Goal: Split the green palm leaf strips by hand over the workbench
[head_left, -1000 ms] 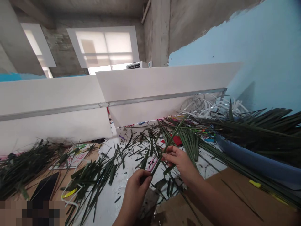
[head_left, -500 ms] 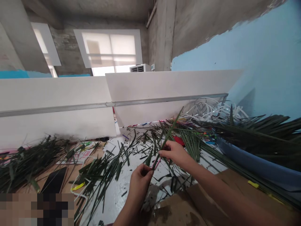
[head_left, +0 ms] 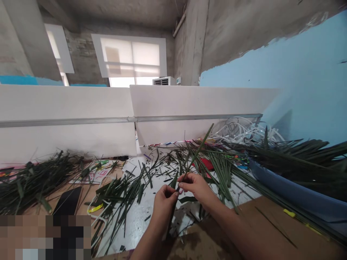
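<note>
A long green leaf strip [head_left: 200, 148] runs up and away from between my two hands. My left hand [head_left: 165, 200] pinches its lower part, with a dark end hanging below the fingers. Close beside it, my right hand [head_left: 195, 185] is closed on the same strip a little higher, thumb and forefinger together. A small bit of pink shows between the fingertips; what it belongs to is mostly hidden. Under the hands, cut leaf pieces [head_left: 148, 173] lie scattered over the white tabletop [head_left: 135, 220].
A blue basin [head_left: 284, 182] heaped with dark leaves [head_left: 306, 159] stands at the right. White straps [head_left: 238, 128] lie coiled behind it. On the left are a leaf pile [head_left: 48, 180], a black phone [head_left: 67, 200] and a yellow item [head_left: 95, 208]. Cardboard [head_left: 260, 224] covers the near right.
My right hand has slid down the strip toward my left hand, so their fingertips are now nearly touching. Less of the pink piece shows. The view has shifted slightly.
</note>
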{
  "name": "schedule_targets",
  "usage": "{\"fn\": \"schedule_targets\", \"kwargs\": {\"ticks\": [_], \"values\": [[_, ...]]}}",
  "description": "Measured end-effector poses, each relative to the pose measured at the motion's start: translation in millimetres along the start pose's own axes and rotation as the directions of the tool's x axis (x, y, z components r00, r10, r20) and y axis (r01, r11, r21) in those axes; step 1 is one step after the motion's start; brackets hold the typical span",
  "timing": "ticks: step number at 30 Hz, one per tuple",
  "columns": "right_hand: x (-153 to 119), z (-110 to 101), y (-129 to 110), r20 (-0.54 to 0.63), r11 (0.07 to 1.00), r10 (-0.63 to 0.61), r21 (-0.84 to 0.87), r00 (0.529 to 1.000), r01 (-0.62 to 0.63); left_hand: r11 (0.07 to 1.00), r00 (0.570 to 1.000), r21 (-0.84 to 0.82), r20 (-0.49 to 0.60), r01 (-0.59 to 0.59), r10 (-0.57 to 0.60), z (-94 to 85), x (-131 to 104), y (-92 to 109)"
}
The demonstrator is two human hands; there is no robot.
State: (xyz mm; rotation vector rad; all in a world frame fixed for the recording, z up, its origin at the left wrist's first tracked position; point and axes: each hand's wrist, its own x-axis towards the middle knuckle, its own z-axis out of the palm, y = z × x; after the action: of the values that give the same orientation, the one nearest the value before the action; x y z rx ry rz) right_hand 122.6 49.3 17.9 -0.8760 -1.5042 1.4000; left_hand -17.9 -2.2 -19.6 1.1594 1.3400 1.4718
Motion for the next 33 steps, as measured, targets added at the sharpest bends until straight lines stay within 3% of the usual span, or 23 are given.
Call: {"fn": "schedule_targets", "kwargs": {"ticks": [9, 15, 20, 24, 33], "values": [[-4.6, -5.4, 24.9, -0.069, 0.996, -0.015, 0.092, 0.997, 0.022, 0.999, 0.999, 0.050, -0.030, -0.019, 0.021, 2.6, -2.0, -0.8], [-9.1, -6.9, 28.2, -0.057, 0.995, -0.001, 0.103, 0.998, 0.007, 0.999, 1.000, 0.049, -0.029, 0.007, -0.006, 4.1, -3.7, -1.6], [-10.0, -8.1, 25.2, -0.061, 0.994, -0.033, 0.103, 0.998, 0.039, 0.997, 0.992, -0.023, 0.104, 0.072, -0.069, 5.4, -7.0, 6.9], [-10.4, -9.1, 23.5, -0.055, 0.994, -0.037, 0.104, 0.998, 0.043, 0.992, 0.974, 0.020, 0.186, 0.127, -0.128, 3.9, -9.8, 14.5], [-8.2, -7.3, 28.1, -0.094, 0.995, -0.013, 0.093, 0.995, 0.021, 0.996, 0.992, 0.046, 0.100, 0.077, -0.082, 5.6, -9.1, 12.2]]}}
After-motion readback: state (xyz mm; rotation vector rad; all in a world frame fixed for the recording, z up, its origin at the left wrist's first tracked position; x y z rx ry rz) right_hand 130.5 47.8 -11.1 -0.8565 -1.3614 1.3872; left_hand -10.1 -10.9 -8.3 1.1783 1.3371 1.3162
